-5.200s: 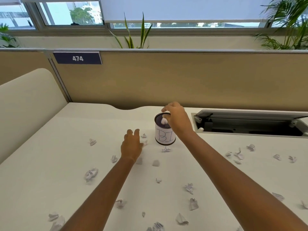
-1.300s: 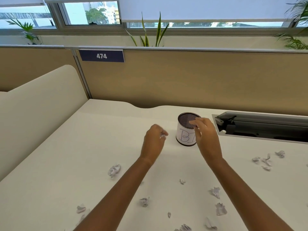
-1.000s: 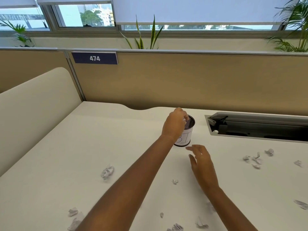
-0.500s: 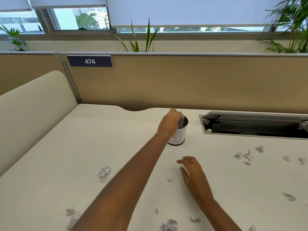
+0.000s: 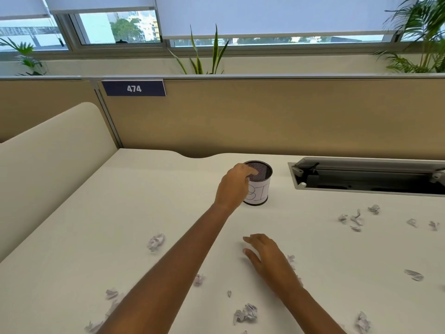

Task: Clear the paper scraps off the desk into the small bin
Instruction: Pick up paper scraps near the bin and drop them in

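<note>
The small bin (image 5: pixel 261 191) is a black mesh cup with a white paper label, standing upright at the back middle of the white desk (image 5: pixel 120 213). My left hand (image 5: pixel 232 186) is at its near-left rim, fingers stretched over the opening, and I see no scrap in them. My right hand (image 5: pixel 267 256) lies low over the desk nearer to me, palm down, fingers apart, holding nothing. A small paper scrap (image 5: pixel 291 259) shows just right of it. Other crumpled scraps lie at left (image 5: pixel 156 241), near the front (image 5: pixel 245 314) and in a cluster at right (image 5: pixel 355 218).
An open cable tray (image 5: pixel 370 177) is sunk into the desk right of the bin. A tan partition (image 5: pixel 265 116) closes the back and a cream side divider (image 5: pixel 48 153) the left. More scraps lie at the front left (image 5: pixel 111 293) and far right (image 5: pixel 413 274).
My left hand carried a scrap up to the bin's rim and its fingers have spread over the opening. My right hand drew back from the bin and came down toward the near desk.
</note>
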A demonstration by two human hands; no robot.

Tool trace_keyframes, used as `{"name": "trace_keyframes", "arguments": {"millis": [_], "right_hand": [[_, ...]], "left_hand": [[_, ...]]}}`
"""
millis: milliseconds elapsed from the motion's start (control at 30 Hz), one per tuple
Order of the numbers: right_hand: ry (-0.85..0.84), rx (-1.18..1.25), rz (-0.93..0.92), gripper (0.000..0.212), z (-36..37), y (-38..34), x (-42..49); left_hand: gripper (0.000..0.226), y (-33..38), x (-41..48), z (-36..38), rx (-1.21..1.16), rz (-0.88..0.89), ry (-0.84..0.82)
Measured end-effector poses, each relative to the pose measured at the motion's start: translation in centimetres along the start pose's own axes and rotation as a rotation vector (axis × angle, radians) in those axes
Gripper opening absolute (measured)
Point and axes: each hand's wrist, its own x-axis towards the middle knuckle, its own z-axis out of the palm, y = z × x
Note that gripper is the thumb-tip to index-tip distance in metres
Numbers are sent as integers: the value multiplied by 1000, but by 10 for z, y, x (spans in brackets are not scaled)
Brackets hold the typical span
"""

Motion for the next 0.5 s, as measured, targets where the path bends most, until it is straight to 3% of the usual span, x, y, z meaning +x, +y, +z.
{"name": "trace_keyframes", "arguments": {"millis": [100,300,500], "right_hand": [[-82,-24,15,43,12,-19,-2],[-220,-1,-8,49,40,-68,-14],[-261,-112,-172,33,54,-94,-27]], "left_hand": [[32,-29,-34,-7,156,-92,29],[42,-87,-97,-26,426,-463,-111],[56,-108,-129,-41,315,-751,-146]]}}
